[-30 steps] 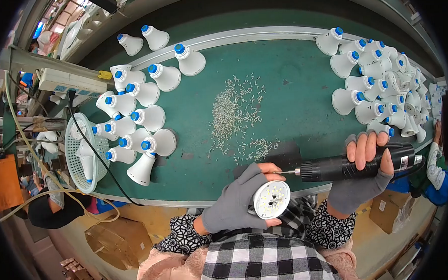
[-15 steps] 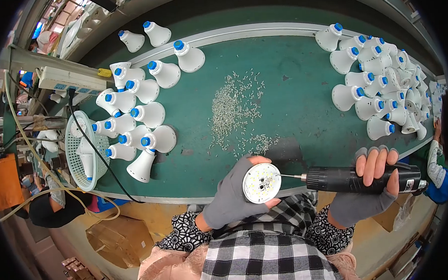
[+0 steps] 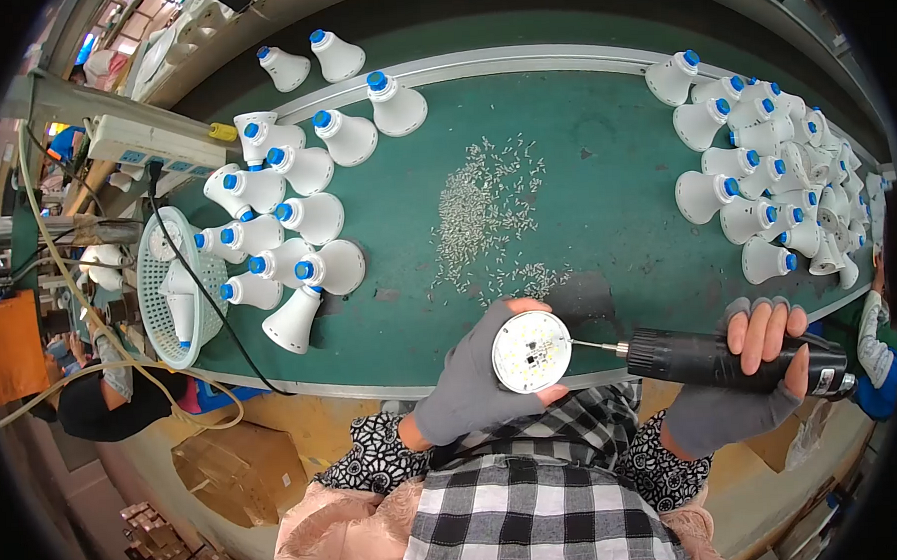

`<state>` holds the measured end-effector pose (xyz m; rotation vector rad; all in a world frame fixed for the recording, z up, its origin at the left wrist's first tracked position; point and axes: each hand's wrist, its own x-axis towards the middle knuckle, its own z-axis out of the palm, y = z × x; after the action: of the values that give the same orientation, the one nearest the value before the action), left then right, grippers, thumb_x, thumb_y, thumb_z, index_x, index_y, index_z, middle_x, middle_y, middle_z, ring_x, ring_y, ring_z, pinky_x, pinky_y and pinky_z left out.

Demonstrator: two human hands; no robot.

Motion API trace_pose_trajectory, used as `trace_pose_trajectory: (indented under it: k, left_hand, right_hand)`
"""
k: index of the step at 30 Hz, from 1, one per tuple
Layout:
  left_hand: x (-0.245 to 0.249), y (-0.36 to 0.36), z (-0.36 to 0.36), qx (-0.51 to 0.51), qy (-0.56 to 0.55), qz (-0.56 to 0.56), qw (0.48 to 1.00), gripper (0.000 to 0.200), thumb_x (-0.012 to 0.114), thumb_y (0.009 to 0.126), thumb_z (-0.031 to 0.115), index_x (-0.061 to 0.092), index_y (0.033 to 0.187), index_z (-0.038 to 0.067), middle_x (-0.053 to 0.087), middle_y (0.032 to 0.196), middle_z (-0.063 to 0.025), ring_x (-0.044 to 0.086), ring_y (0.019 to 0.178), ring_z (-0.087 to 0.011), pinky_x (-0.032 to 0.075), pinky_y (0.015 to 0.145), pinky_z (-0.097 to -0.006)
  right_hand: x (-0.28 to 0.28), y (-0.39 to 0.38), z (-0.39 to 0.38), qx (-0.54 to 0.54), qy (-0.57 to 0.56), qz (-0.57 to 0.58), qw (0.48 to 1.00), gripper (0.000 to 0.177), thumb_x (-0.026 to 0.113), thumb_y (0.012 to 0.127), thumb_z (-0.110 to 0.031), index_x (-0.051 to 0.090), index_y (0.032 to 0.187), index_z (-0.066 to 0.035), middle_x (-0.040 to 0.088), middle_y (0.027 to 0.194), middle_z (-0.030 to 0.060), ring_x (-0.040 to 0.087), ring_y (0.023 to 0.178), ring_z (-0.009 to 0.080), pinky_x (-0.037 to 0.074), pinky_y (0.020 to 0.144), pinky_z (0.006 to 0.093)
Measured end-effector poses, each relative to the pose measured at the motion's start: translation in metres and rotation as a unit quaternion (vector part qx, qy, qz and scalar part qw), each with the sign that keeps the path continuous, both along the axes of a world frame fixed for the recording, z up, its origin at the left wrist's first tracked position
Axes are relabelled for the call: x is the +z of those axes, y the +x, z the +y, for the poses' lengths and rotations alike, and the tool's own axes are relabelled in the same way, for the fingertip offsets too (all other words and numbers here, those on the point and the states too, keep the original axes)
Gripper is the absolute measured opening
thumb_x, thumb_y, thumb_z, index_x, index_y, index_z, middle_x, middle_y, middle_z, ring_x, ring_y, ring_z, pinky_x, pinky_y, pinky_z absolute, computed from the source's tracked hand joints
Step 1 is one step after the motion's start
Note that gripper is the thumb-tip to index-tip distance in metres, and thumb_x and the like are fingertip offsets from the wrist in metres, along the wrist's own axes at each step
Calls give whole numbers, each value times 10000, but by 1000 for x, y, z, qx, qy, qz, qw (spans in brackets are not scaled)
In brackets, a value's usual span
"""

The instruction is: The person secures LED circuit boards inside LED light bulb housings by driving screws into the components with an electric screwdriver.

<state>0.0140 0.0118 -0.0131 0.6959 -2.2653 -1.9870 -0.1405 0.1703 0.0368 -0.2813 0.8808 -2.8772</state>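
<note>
Green worktop (image 3: 606, 213) (strewn with silvery pieces (image 3: 466, 219)) beyond the screwdriver (image 3: 684, 356); cardboard (image 3: 242, 474) below.

Left hand (image 3: 480, 375) partly hidden behind lamp (image 3: 532, 351)

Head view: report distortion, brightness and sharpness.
Head view: wide-angle distortion bows the far rail into an arc, with black corners; head view: the white disc in the left hand is bright, yet its dark central marks show; head view: the small metal pieces blend together where densest.
</note>
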Motion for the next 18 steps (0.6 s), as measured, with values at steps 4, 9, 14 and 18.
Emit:
trace_pose_trajectory:
  k: [4, 9, 14, 18]
  left_hand:
    - [-1, 0, 1, -7, 12, 7, 1000, 701, 847, 659, 250, 496, 1250, 108, 604, 1155, -56, 605, 1078, -185, 472, 932, -312]
    - [-4, 2, 2, -7, 43, 10, 999, 696, 846, 664, 244, 497, 1251, 110, 597, 1167, -55, 603, 1085, -183, 473, 930, -315]
    - [-8, 2, 2, -17, 50, 19, 998, 730, 847, 663, 242, 464, 1271, 114, 589, 1164, -67, 599, 1083, -187, 472, 931, -321]
    - [-18, 6, 4, -2, 72, 48, 996, 754, 845, 664, 243, 430, 1275, 91, 570, 1172, -92, 574, 1114, -193, 467, 936, -335]
  right_hand:
    - [1, -1, 0, 35, -13, -5, 999, 184, 516, 913, -174, 415, 1015, -59, 362, 726, 2, 419, 620, 110, 391, 635, 288]
    - [1, 2, -1, 43, -11, -7, 999, 171, 511, 916, -177, 407, 999, -69, 366, 727, 3, 426, 624, 108, 398, 641, 291]
    - [2, 3, -3, 43, -10, -9, 999, 168, 507, 917, -173, 413, 1006, -67, 367, 724, 2, 432, 625, 109, 399, 643, 291]
    - [0, 2, -3, 45, -11, -3, 999, 165, 507, 924, -180, 422, 1006, -65, 371, 724, 1, 432, 625, 109, 397, 647, 294]
